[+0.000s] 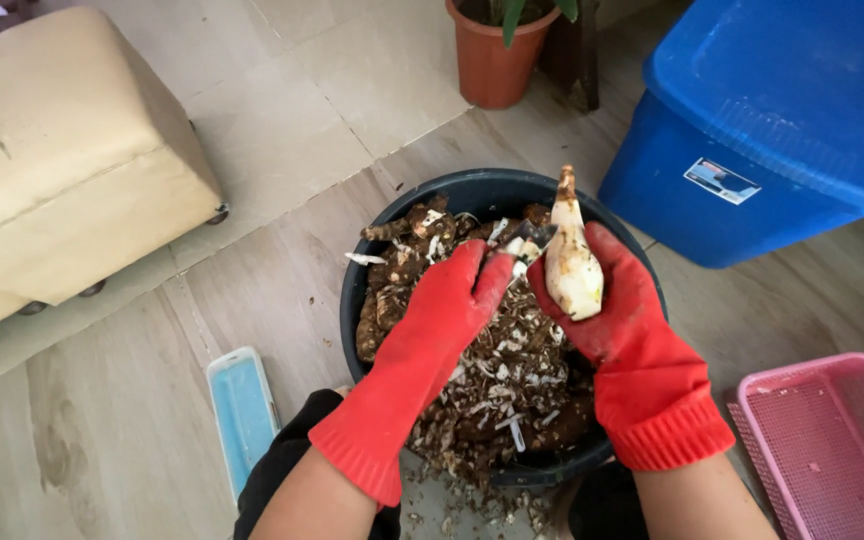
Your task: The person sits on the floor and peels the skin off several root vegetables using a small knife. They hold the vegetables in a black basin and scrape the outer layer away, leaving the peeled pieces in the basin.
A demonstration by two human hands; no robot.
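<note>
Red-gloved right hand [612, 300] grips a mostly peeled root [572, 265]; left hand [457, 295] clamps a peeler [524, 240]; many unpeeled roots [402, 270] fill the black tub [472, 190]

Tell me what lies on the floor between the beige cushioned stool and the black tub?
In the head view, that stretch between the beige stool and the black tub is bare floor, pale tile meeting wood-look boards. The light blue tray lies lower, outside it.

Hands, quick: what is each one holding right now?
Left hand, in a red rubber glove: closed on a small metal peeler.
Right hand, also red-gloved: closed around a pale, partly peeled root.
</note>
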